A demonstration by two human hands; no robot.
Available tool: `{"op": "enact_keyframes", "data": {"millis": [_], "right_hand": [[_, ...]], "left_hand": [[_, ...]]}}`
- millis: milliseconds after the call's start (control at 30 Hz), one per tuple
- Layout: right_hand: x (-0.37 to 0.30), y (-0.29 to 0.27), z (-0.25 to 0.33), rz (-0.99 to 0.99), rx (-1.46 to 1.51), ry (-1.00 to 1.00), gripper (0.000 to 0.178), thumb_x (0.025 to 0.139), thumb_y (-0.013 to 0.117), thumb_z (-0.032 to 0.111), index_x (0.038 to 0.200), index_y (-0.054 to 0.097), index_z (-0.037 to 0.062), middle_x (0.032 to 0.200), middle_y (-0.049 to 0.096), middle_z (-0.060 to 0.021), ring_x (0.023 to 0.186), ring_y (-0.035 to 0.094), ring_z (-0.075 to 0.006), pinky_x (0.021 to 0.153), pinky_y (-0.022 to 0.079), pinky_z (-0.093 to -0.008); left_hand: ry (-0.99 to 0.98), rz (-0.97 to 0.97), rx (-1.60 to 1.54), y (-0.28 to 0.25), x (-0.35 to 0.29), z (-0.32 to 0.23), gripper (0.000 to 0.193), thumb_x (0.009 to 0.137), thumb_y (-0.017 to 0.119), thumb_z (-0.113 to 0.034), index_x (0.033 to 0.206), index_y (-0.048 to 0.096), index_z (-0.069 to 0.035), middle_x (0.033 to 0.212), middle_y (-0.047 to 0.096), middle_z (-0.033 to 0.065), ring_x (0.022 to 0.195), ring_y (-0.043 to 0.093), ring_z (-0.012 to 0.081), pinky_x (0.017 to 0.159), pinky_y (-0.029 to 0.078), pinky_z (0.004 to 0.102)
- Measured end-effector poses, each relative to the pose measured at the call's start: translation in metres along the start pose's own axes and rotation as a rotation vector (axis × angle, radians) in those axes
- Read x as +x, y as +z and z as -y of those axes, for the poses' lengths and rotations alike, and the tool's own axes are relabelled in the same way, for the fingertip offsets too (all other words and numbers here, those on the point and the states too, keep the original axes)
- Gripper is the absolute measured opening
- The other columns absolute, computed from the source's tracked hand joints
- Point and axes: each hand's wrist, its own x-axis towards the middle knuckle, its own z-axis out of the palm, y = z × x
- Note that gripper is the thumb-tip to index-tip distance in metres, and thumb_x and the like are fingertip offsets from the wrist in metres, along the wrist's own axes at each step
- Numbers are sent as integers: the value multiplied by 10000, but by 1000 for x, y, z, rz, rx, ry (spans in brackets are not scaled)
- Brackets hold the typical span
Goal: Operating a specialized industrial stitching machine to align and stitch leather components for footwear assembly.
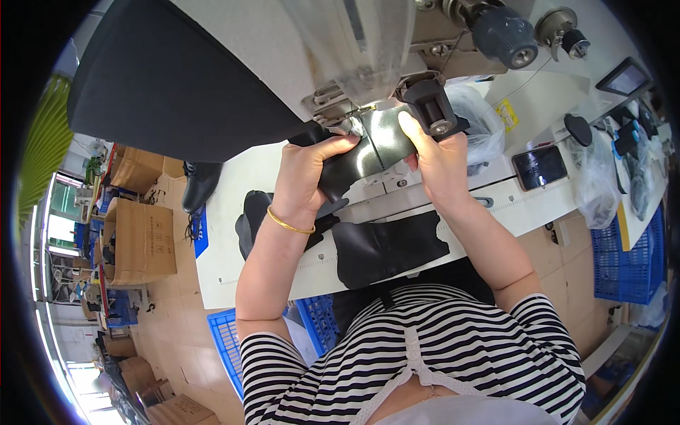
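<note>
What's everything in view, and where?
Table: one, white, centre
Sewing machine: one, whitish, top
Held piece: one, shiny black, at the machine
Loose pieces: at least two, black, table's near side
Phone: one, dark, table's right
Plastic bags: several, clear, right
Cardboard boxes: several, brown, left
Crates: at least two, blue, lower left, far right
Bracelet: one, gold-coloured, left wrist
Striped top: one, black-and-white, bottom
Left hand: one, bare, on held piece's left
Right hand: one, bare, on its right

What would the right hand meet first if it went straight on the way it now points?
Apart from the black piece it holds, the right hand would probably meet the black cylinder first; one view leaves unclear whether that hangs above the hand's path.
</note>
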Motion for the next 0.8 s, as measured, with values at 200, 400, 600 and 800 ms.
{"op": "enact_keyframes", "data": {"millis": [200, 400, 600, 800], "right_hand": [[0, -1, -1, 3, -24, 7, 159, 890, 614, 156, 862, 650, 4, 679, 591, -5, 498, 484, -50, 418, 367, -204], [-2, 2, 3, -11, 26, 11, 155, 881, 624, 156, 862, 652, 4, 672, 585, -1, 503, 480, -49, 418, 363, -205], [-1, -2, 3, 11, 24, 9, 146, 871, 628, 147, 872, 656, 4, 677, 592, -9, 494, 488, -51, 418, 362, -201], [5, -4, 5, 8, -73, 36, 160, 864, 634, 155, 881, 657, -3, 679, 607, -14, 473, 501, -54, 413, 366, -201]], "left_hand": [[-3, -14, -38, 3, -2, -2, 96, 734, 681, 60, 825, 662, 36, 809, 659, 87, 697, 636, 151, 618, 528, 260], [35, -17, -36, 3, -2, 0, 100, 733, 678, 67, 827, 662, 36, 805, 657, 80, 711, 632, 152, 635, 524, 263], [23, -17, -19, 2, -3, -1, 83, 732, 679, 66, 811, 670, 41, 798, 657, 80, 702, 628, 148, 629, 521, 263], [8, -19, 19, 0, 6, -4, 72, 738, 675, 57, 808, 680, 74, 790, 660, 102, 679, 634, 157, 597, 525, 267]]}}
